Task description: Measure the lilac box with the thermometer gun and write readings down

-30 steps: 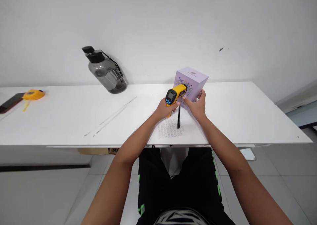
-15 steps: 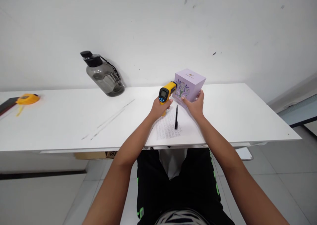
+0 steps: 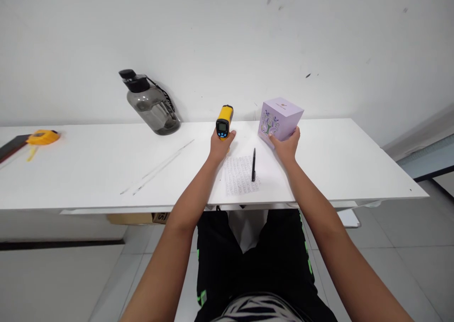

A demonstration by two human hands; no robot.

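Note:
My left hand (image 3: 220, 147) is closed around the handle of a yellow and black infrared thermometer (image 3: 224, 118). Its small screen and blue buttons face me, and its nose points at the wall. To the right, my right hand (image 3: 286, 147) grips a pale purple box (image 3: 282, 118) with a printed floral front; the thumb lies across the front and the fingers wrap the right side. Between my forearms lies a sheet of paper (image 3: 237, 175) covered with rows of writing. A black pen (image 3: 254, 165) rests at the sheet's right side.
A grey see-through water bottle (image 3: 152, 104) with a black lid stands by the wall on the left. An orange tape measure (image 3: 43, 137) and a dark flat object (image 3: 13, 147) lie at the far left of the white table (image 3: 340, 161). Dark streaks mark the tabletop.
My left hand has moved left with the thermometer, whose nose has turned from the box toward the wall. My right hand and the box have shifted right, widening the gap between them.

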